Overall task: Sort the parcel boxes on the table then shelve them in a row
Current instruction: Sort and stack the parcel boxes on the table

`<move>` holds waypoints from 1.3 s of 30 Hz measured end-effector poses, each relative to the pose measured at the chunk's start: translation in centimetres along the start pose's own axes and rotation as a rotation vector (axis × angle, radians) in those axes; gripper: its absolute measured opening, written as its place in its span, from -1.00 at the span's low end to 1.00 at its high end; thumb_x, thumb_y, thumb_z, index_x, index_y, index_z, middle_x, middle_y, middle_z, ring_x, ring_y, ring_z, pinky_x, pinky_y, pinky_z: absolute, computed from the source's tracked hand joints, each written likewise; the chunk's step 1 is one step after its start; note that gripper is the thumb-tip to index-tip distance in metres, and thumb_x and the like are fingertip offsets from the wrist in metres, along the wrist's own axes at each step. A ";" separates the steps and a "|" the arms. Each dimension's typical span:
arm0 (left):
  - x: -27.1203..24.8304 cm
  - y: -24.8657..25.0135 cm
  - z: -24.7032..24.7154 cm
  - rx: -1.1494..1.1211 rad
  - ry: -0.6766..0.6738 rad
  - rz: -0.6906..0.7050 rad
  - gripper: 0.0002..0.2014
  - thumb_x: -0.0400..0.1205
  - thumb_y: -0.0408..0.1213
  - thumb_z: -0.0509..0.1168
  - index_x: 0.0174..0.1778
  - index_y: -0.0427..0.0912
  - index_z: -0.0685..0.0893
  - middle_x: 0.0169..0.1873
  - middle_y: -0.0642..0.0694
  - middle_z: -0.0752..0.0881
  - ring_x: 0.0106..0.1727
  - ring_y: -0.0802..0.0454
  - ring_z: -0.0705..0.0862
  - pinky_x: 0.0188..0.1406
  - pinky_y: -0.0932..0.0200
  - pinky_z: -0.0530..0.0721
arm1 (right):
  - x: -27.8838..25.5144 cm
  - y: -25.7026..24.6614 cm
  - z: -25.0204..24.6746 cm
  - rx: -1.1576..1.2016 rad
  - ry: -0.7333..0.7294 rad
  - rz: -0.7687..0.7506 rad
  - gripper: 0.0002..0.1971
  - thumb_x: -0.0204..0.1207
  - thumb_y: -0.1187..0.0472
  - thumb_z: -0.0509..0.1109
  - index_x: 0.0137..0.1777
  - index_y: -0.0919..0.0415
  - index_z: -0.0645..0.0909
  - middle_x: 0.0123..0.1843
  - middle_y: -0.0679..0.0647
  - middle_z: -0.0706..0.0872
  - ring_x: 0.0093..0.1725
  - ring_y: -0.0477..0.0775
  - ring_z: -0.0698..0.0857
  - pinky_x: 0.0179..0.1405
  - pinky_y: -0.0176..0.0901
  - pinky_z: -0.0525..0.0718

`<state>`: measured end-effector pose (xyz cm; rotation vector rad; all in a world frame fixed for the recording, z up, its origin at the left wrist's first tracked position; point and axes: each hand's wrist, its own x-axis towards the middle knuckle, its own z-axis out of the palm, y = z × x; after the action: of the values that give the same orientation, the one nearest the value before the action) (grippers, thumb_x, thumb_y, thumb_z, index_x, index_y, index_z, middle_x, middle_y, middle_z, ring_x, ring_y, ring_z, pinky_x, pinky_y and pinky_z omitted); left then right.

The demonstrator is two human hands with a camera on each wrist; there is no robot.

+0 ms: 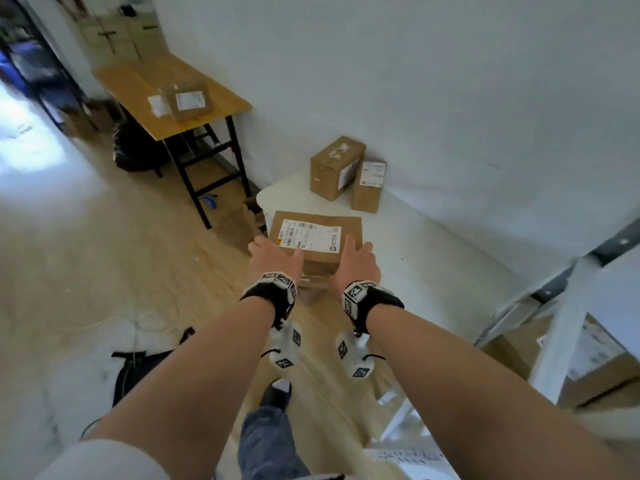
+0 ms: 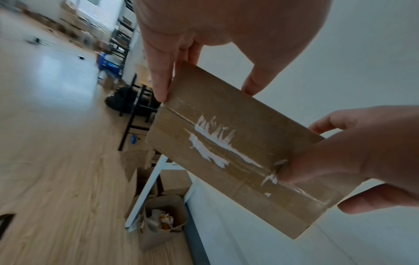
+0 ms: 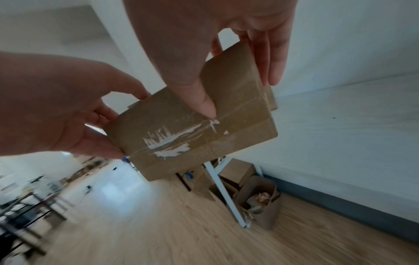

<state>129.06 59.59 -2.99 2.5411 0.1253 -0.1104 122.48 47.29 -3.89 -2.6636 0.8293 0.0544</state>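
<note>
I hold a brown parcel box (image 1: 317,244) with a white shipping label on top, in the air by the near left corner of the white table (image 1: 433,258). My left hand (image 1: 273,254) grips its left side and my right hand (image 1: 356,258) its right side. In the left wrist view the box (image 2: 226,143) shows a taped face with torn white residue, and the right thumb presses on that face. The right wrist view shows the same box (image 3: 192,132) between both hands. Two more brown boxes (image 1: 337,168) (image 1: 369,187) stand on the table by the wall.
A wooden table (image 1: 138,84) at the far left carries boxes (image 1: 188,102). A metal shelf frame (image 1: 561,323) with boxes stands at the right. Under the white table sit a paper bag (image 2: 163,220) and cartons. A black bag (image 1: 138,372) lies on the floor.
</note>
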 end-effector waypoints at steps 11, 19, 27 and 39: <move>14.8 8.1 7.4 0.110 -0.283 0.301 -0.30 0.61 0.09 0.35 0.43 -0.37 0.30 0.30 -0.26 0.45 0.24 -0.26 0.61 0.12 -0.02 0.59 | 12.8 -0.1 1.9 0.071 0.057 0.351 -0.29 0.49 0.07 0.51 0.50 0.11 0.17 0.27 0.23 0.38 0.15 0.28 0.62 0.03 0.15 0.73; 26.4 9.1 13.7 0.125 -0.348 0.370 -0.22 0.63 -0.05 0.35 0.60 -0.41 0.14 0.47 -0.33 0.33 0.44 -0.28 0.46 0.42 -0.06 0.48 | 22.7 -2.7 6.2 0.137 -0.005 0.397 -0.46 0.59 0.18 0.37 0.51 0.13 0.23 0.28 0.24 0.41 -0.04 0.36 0.70 -0.19 0.08 0.65; 28.4 8.6 17.2 0.284 -0.303 0.402 -0.06 0.66 0.19 0.24 0.71 -0.36 -0.05 0.67 -0.31 0.12 0.62 -0.31 0.24 0.61 -0.13 0.22 | 25.0 -2.6 7.5 0.141 -0.048 0.410 -0.39 0.53 0.26 0.39 0.49 0.05 0.18 0.24 0.20 0.45 -0.03 0.32 0.68 -0.12 0.16 0.72; 20.4 11.4 14.6 0.376 -0.339 0.594 -0.09 0.63 0.31 0.10 0.75 -0.13 -0.11 0.73 -0.25 -0.09 0.72 -0.35 -0.18 0.67 -0.32 -0.21 | 19.8 -0.1 3.0 0.016 0.001 0.391 -0.29 0.45 0.32 0.41 0.56 0.12 0.19 0.37 0.20 0.40 0.14 0.25 0.61 -0.07 0.06 0.67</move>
<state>149.87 43.36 -10.89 2.7614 -0.8450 -0.3507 139.13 37.62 -9.42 -2.4472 1.3317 0.1418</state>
